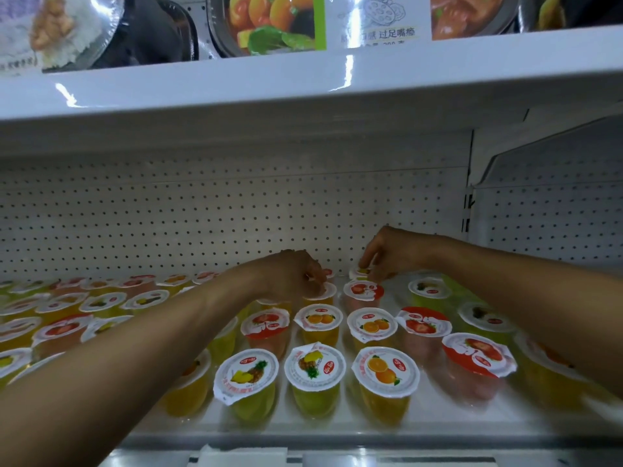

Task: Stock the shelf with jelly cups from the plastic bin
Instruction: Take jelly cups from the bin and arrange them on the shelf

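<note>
- Head view: left hand (296, 274) grips a jelly cup (323, 293) in the back row, likely filling the shelf (337, 433) rear-first.
- Right hand (391, 254) pinches a yellow-lidded cup (359, 272) alongside, apparently squaring the rows.

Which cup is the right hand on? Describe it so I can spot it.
On the lower shelf, go to the back row against the pegboard. The cup is pinched by the right hand, straight behind a strawberry cup; its lid shows yellow, not red.
</note>
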Motion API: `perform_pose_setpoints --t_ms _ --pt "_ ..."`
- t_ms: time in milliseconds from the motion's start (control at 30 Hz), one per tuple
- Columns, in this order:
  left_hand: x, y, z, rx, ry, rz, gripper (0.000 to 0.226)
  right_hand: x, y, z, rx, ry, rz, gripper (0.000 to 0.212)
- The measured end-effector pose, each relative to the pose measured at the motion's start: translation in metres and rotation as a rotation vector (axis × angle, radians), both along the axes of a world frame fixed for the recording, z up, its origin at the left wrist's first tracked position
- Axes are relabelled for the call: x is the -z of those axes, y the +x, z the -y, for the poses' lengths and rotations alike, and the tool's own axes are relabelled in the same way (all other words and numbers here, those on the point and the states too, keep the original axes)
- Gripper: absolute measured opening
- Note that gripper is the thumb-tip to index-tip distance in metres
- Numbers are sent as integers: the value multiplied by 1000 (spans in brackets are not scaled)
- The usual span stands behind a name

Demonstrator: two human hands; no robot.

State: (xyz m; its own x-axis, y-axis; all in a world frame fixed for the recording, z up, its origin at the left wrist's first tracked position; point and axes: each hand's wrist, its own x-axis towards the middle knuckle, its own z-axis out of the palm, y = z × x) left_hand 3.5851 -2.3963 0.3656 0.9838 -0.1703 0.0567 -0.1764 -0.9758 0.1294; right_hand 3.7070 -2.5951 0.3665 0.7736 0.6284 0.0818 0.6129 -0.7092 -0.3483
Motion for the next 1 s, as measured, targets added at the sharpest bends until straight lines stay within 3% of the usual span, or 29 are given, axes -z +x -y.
perform_pose_setpoints --t_ms 433,700,867,1000 --pt "-2 0 2 -17 -1 -15 40 0 -18 -9 -8 -58 66 39" --pt "-12 -19 21 47 -91 104 33 -10 -49 18 -36 17 187 35" --pt "-9 -23 47 16 28 28 34 -5 -78 23 -58 -125 118 31" --pt "-7 -24 55 -51 122 22 32 2 -86 22 -46 -93 114 26"
